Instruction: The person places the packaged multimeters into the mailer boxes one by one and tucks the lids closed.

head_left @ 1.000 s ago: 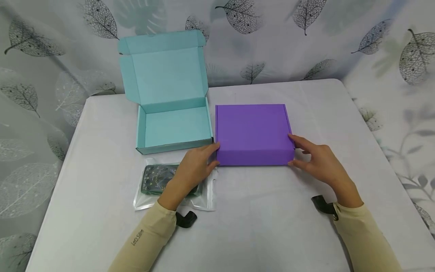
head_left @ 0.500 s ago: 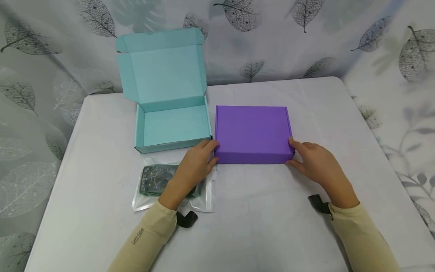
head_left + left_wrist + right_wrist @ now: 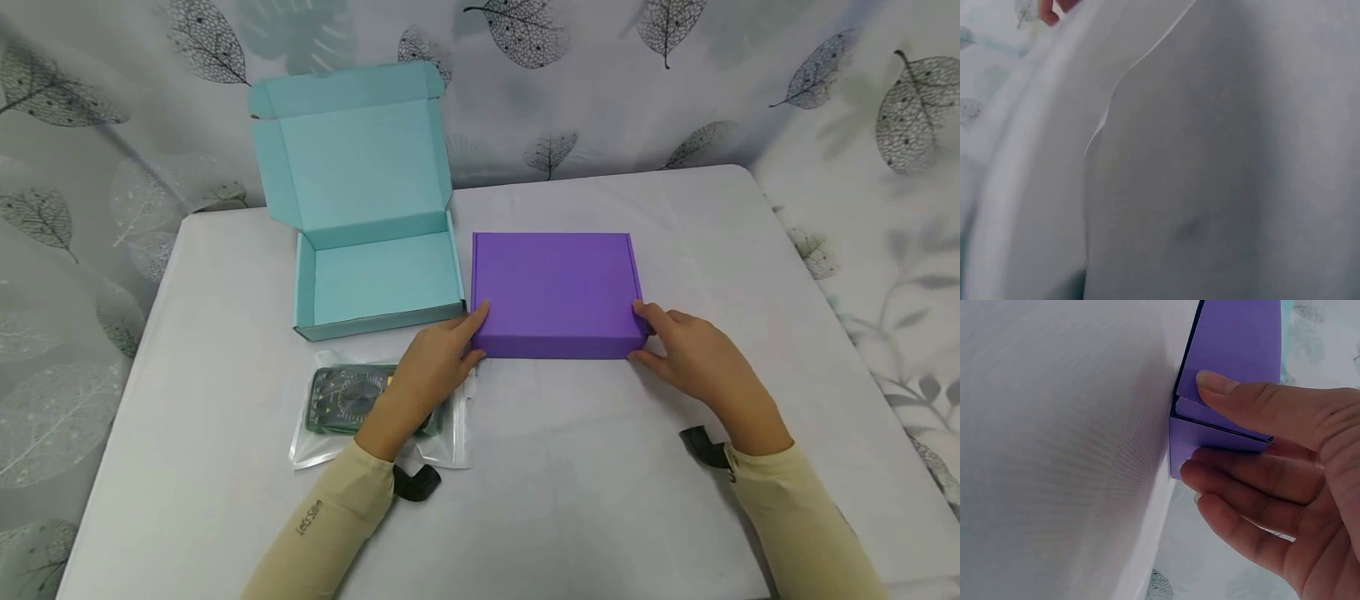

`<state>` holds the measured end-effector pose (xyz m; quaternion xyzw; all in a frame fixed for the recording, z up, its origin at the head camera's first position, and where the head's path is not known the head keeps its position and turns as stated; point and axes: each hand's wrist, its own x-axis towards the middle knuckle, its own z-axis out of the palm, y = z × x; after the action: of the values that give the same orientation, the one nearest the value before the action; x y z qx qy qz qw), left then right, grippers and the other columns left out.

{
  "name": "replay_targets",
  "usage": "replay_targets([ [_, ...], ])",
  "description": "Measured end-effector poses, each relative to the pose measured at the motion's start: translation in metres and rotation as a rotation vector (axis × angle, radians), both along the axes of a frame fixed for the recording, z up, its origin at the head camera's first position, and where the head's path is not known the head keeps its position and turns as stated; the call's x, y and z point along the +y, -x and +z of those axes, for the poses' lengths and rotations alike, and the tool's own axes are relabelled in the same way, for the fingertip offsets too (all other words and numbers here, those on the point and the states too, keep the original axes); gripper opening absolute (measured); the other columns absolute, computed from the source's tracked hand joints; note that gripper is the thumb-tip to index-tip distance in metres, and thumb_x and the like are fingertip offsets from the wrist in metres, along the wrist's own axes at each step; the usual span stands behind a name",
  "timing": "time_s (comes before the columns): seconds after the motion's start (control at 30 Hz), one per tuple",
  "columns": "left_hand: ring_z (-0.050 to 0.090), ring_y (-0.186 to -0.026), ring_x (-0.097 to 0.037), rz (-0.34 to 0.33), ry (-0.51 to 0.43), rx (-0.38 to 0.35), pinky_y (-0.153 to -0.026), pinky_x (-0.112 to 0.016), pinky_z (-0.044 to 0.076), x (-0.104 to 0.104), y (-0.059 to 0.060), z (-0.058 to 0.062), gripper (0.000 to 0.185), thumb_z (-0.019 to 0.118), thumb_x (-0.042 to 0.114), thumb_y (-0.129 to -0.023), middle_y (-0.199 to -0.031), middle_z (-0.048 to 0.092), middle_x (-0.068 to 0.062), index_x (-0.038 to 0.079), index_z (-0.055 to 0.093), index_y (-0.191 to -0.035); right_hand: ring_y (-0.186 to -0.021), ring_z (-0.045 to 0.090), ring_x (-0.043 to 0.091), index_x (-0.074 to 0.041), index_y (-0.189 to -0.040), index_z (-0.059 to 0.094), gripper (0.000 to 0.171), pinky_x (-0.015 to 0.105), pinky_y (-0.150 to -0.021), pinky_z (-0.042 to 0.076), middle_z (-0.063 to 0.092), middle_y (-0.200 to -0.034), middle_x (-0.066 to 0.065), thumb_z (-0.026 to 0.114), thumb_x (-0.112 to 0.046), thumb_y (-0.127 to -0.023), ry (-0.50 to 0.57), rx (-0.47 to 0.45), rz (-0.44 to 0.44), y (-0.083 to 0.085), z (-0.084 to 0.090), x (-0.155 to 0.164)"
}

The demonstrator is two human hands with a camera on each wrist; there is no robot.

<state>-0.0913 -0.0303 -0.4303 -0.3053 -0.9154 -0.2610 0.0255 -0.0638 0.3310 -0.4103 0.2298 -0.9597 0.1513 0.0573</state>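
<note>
A closed purple box lies in the middle of the white table. My left hand holds its front left corner, thumb on the lid and fingers against the front wall. My right hand holds the front right corner the same way. In the right wrist view the thumb presses on the lid of the purple box and the other fingers lie against the wall below. The left wrist view shows only blurred white cloth and a fingertip.
An open teal box with its lid standing up sits just left of the purple one. A dark multimeter in a clear bag lies under my left forearm. Leaf-print cloth hangs behind the table and to its sides.
Both hands have closed in on the purple box's front corners, and the thumbs now rest on the lid. The box itself has hardly moved.
</note>
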Motion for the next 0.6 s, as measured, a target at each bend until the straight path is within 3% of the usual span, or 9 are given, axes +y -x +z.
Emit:
replay_targets([
  [0.2, 0.073, -0.096, -0.037, 0.011, 0.036, -0.003, -0.081, -0.048, 0.058, 0.001, 0.003, 0.004, 0.066, 0.082, 0.009, -0.091, -0.116, 0.073, -0.021, 0.000, 0.054, -0.150, -0.076, 0.071, 0.040, 0.010, -0.147, 0.044, 0.081, 0.054, -0.067, 0.057, 0.071, -0.093, 0.030, 0.089, -0.004, -0.081, -0.015, -0.085, 0.026, 0.005, 0.003, -0.001],
  [0.33, 0.074, -0.089, -0.035, 0.032, 0.060, 0.003, -0.076, -0.048, 0.058, 0.005, 0.005, 0.008, 0.062, 0.083, 0.009, -0.090, -0.104, 0.075, -0.020, 0.001, 0.058, -0.147, -0.074, 0.071, 0.038, 0.016, -0.141, 0.051, 0.074, 0.052, -0.066, 0.057, 0.071, -0.090, 0.030, 0.089, -0.002, -0.080, -0.017, -0.066, 0.037, 0.006, 0.002, -0.002],
  [0.6, 0.073, -0.078, -0.038, 0.089, 0.095, 0.058, -0.065, -0.050, 0.057, 0.010, 0.006, 0.010, 0.055, 0.083, 0.008, -0.089, -0.091, 0.076, -0.017, 0.002, 0.064, -0.141, -0.065, 0.068, 0.033, 0.017, -0.138, 0.055, 0.072, 0.049, -0.059, 0.056, 0.069, -0.078, 0.024, 0.090, -0.004, -0.078, -0.092, -0.049, 0.019, 0.011, 0.005, -0.008],
])
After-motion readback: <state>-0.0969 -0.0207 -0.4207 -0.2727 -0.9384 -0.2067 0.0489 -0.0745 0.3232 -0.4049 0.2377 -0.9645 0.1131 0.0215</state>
